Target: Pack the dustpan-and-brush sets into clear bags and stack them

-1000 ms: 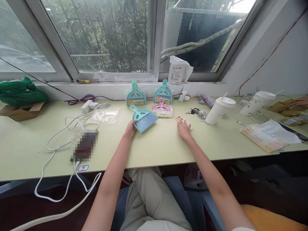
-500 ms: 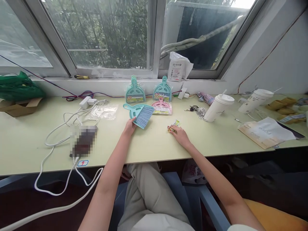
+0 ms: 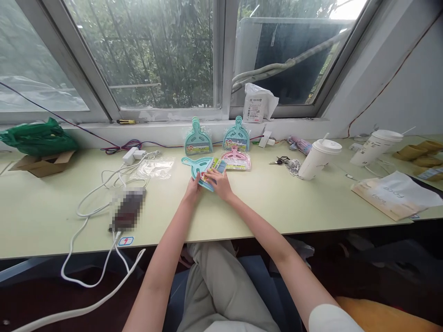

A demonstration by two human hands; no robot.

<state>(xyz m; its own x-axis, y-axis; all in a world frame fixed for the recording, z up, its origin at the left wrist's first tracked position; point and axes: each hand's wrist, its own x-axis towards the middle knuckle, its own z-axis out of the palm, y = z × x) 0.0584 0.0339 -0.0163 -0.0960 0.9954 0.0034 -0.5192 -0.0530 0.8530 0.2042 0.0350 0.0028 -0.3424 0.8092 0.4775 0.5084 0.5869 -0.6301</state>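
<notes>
My left hand (image 3: 194, 186) grips the lower left edge of a turquoise dustpan (image 3: 196, 167) with a blue-bristled small brush (image 3: 220, 166) lying in it. Over the bristles, my right hand (image 3: 218, 182) has its fingers on a yellow-green printed label card (image 3: 215, 165), which lies against the brush; part of the card is hidden under the fingers. Just behind stands a bagged pink dustpan set (image 3: 236, 159). Further back, two stacks of bagged turquoise dustpan sets, a left stack (image 3: 197, 137) and a right stack (image 3: 237, 134), lean at the wall below the window.
A blurred phone-like device (image 3: 128, 210) with white cables (image 3: 81, 203) and a clear plastic bag (image 3: 156, 168) lie left. To the right are keys (image 3: 281, 160), a white cup (image 3: 319, 159) and a paper bag (image 3: 394, 193). A green bag (image 3: 41, 137) rests in a cardboard box (image 3: 44, 165).
My right hand has lifted the label card off the table and moved it left onto the brush and dustpan. My left hand still holds the dustpan. The view has shifted slightly.
</notes>
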